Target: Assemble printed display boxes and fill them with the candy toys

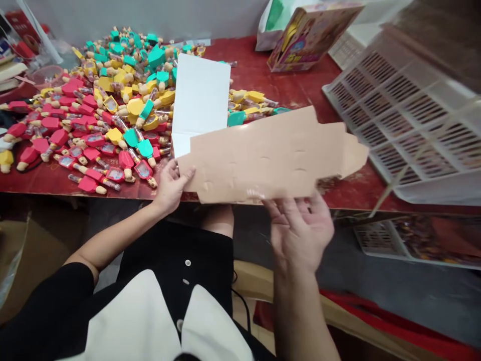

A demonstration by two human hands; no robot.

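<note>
The left hand has its fingers closed on the edge of a tan die-cut card blank; the right hand is open, fingers spread just below it. Behind the blank, a white card partly hides a heap of colourful plastic novelties on the red counter, and the lettering on a printed box is too small to read.

Left hand grips the lower-left end of a flat die-cut carton blank, tan face showing; a white card panel stands beyond it, its lower corner behind the blank. Right hand open, fingers spread, just below the blank's lower edge; contact unclear. Blank overlaps the red worktop edge, beside a heap of red, yellow and teal plastic novelty pieces. White lattice crate tilted at right; printed carton behind.
</note>
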